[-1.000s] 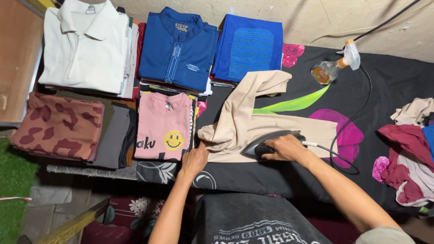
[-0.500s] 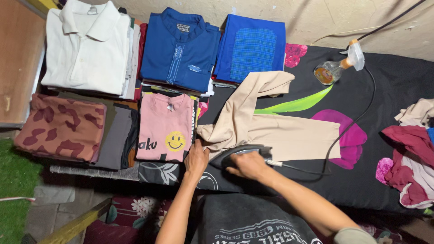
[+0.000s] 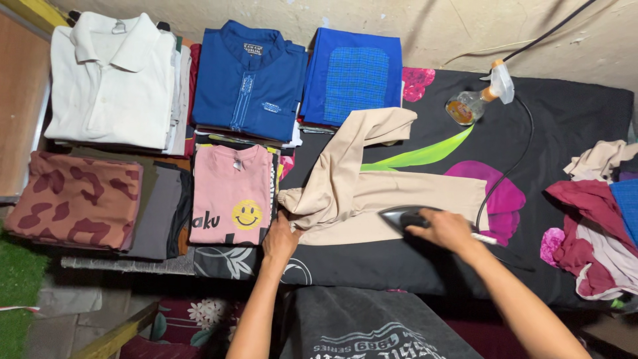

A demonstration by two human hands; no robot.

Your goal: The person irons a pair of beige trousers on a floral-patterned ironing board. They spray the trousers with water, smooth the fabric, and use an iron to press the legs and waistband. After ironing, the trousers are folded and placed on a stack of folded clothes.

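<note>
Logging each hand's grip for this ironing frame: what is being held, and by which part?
The right hand grips the dark clothes iron by its top handle; the left hand presses the beige garment at its bunched left end.

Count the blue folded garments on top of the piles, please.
2: a blue collared shirt at top centre and a blue checked garment directly right of it. More blue cloth may be hidden in the piles beneath.

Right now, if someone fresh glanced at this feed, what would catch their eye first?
Probably the right hand gripping a dark iron on the beige garment spread over the black flowered cloth, while the left hand pins the garment's bunched end. Next, the folded stacks behind: a blue shirt and a white polo shirt, with a pink smiley T-shirt in front.
</note>
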